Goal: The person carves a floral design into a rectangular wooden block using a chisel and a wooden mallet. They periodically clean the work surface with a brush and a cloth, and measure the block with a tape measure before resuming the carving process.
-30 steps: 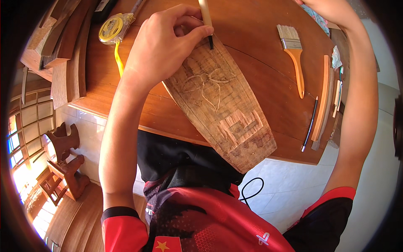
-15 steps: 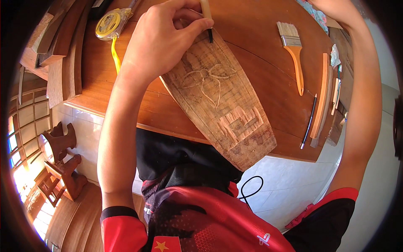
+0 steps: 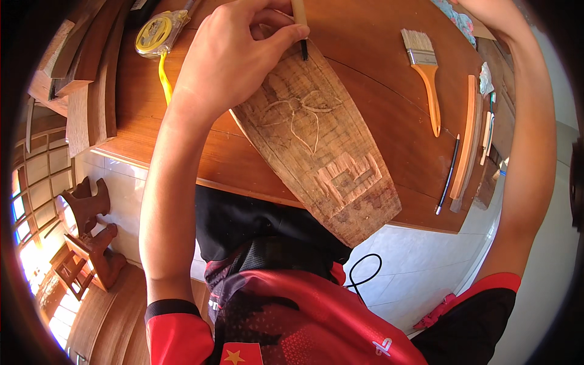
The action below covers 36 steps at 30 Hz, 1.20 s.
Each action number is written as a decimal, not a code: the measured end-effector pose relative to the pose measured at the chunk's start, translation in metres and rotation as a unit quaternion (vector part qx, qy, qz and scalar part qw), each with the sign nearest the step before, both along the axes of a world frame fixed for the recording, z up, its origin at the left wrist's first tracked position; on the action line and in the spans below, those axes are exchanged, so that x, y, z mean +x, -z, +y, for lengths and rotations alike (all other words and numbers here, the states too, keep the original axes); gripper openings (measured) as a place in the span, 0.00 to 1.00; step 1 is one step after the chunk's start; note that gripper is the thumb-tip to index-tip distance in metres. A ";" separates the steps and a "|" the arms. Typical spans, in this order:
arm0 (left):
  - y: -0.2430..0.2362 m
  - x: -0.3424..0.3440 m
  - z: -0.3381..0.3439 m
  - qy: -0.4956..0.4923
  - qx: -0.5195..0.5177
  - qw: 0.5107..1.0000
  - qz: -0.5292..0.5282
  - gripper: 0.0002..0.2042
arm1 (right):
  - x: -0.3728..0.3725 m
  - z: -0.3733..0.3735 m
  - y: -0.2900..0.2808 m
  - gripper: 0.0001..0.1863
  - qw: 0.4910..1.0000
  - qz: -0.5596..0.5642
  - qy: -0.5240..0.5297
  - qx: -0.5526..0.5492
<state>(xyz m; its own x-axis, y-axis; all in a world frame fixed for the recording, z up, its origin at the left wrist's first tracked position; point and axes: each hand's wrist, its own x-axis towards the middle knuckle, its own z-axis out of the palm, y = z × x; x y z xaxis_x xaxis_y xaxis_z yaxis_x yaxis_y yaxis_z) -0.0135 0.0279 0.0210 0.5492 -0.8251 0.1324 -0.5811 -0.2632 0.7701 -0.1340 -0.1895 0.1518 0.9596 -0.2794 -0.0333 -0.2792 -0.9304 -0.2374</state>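
With my left hand (image 3: 237,64) I grip a slim tool (image 3: 299,15) with a pale handle and dark tip, upright on the upper end of a carved wooden board (image 3: 310,128). The board lies aslant over the table's near edge, with a grooved flower outline and a rough, chipped square pattern lower down. My right hand (image 3: 490,15) reaches up to the top right rim beside a patterned cloth (image 3: 462,24); its fingers are cut off by the frame.
On the wooden table (image 3: 371,79) lie a tape measure (image 3: 155,36), a wide paintbrush (image 3: 424,73), a pencil (image 3: 448,173), wood strips (image 3: 467,140) and thin tools (image 3: 486,137). Planks (image 3: 85,73) are stacked at left, with carved wooden stools (image 3: 91,261) below and a looped cable on the floor.
My left hand, the tool and the board have shifted slightly up in the picture, along with much of the table's contents. My right arm appears a little further right.
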 end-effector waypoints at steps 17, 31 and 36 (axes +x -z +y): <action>0.005 0.001 0.001 0.013 -0.019 1.000 0.008 0.19 | 0.006 -0.003 0.000 0.20 0.999 0.015 0.001 -0.040; 0.002 -0.002 0.002 -0.005 -0.018 1.000 -0.020 0.18 | 0.012 -0.006 -0.011 0.20 0.999 0.030 -0.018 -0.010; -0.003 -0.003 -0.001 -0.005 0.015 1.000 -0.010 0.17 | 0.009 -0.002 -0.011 0.19 0.995 0.041 -0.061 -0.064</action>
